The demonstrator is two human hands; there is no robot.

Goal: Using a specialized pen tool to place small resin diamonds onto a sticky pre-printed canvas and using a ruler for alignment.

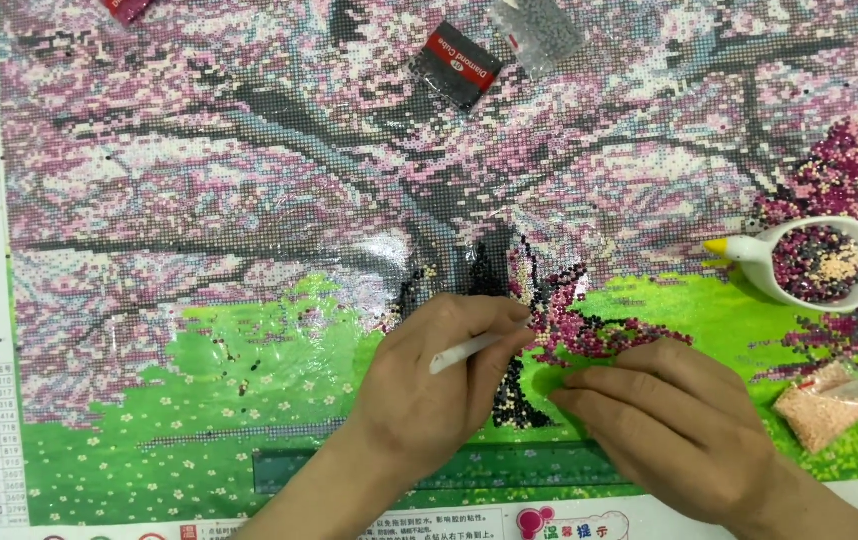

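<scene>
Left hand (429, 395) gripped a light, stiff white pen (469, 350) mid-shaft near the canvas's (249, 200) bottom edge; right hand (669, 420) lay flat, holding nothing.

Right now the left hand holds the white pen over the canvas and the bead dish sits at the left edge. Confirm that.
Wrong on the dish: the head view shows it at the right edge. The left hand does hold the white pen over the canvas.

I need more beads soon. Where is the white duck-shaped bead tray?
In the head view, the white duck-shaped bead tray sits on the canvas at far right, above the peach bead bag and the right hand.
</scene>
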